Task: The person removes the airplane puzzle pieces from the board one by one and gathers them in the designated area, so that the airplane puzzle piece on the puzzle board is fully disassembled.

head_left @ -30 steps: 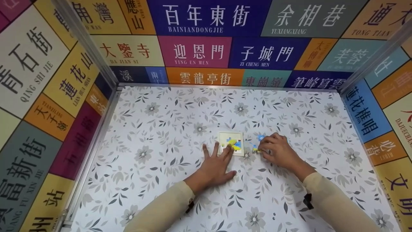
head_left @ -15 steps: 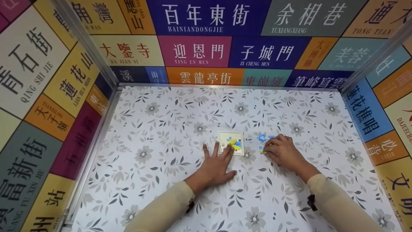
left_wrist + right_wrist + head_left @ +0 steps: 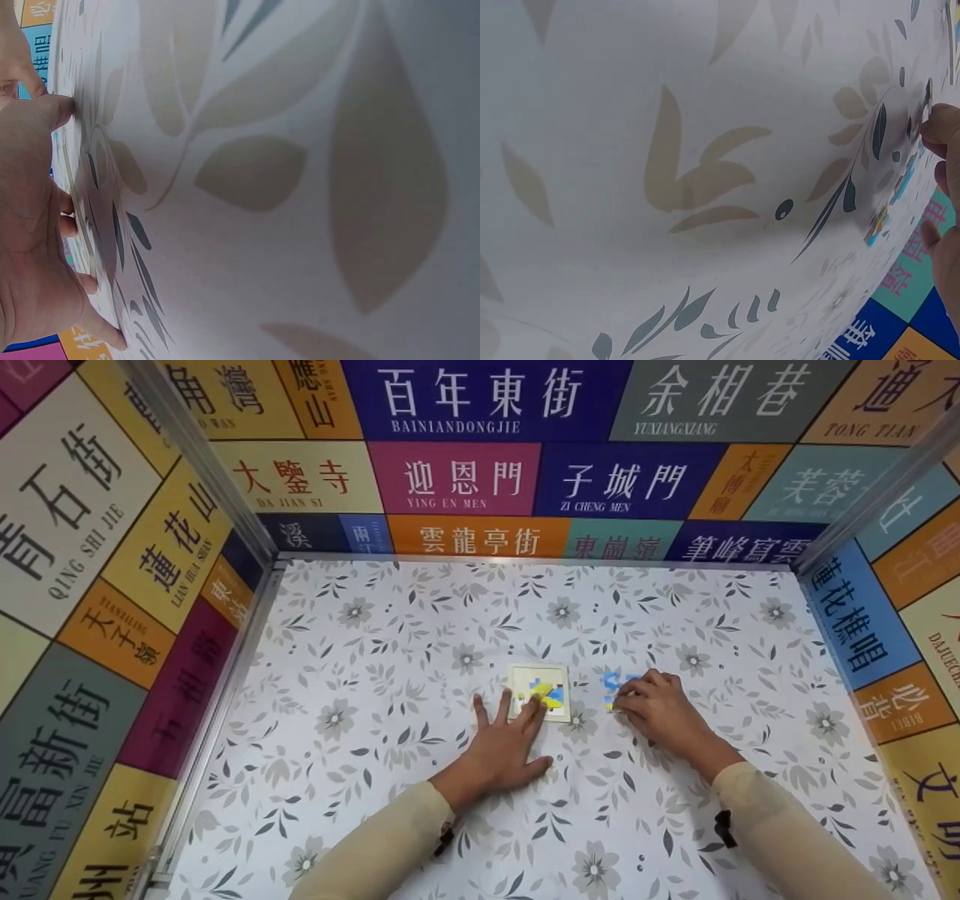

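Resting on cream tray: left hand; inside, yellow, blue pieces.

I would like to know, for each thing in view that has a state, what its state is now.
Puzzle tray: flat, partly filled.
Yellow section: inside the tray, partly covered by a fingertip.
Blue pieces: loose, right of the tray, partly hidden.
Held piece: pinched by fingers.
Left hand: fingers spread, touching the tray.
Right hand: curled, pinching.

Long, plain beige sleeves — a small black piece beside each cuff.
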### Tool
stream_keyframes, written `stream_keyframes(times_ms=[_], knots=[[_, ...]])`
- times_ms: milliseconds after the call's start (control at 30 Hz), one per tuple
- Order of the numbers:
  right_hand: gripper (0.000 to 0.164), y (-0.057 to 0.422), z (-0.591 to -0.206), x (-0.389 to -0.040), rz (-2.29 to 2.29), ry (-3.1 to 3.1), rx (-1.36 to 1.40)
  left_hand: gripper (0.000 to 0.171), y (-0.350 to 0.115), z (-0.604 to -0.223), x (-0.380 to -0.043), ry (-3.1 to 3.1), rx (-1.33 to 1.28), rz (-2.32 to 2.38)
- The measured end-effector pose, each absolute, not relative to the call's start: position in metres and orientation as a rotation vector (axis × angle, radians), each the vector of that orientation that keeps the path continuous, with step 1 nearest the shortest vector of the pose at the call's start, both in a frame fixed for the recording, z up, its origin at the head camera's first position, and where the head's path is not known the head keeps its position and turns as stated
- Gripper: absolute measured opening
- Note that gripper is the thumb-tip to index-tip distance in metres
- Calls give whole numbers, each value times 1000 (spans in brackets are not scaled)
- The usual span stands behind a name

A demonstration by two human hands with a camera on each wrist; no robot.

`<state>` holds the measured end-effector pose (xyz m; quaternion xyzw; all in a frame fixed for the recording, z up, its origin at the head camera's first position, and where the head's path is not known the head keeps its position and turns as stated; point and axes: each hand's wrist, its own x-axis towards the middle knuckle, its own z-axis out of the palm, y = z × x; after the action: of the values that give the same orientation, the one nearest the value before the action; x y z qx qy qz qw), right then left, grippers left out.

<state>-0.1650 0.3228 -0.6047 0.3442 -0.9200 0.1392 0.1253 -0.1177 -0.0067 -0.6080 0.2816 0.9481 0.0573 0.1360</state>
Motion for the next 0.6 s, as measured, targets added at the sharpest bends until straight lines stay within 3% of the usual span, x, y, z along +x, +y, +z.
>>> stream_keyframes(times_ms=[300, 600], knots=[[18, 323, -605, -164, 369, -2656, 1025, 94, -6, -610, -119, 2763, 816, 151], [9, 319, -605, -158, 389, -2791, 942, 94, -6, -610, -118, 2768, 823, 135]])
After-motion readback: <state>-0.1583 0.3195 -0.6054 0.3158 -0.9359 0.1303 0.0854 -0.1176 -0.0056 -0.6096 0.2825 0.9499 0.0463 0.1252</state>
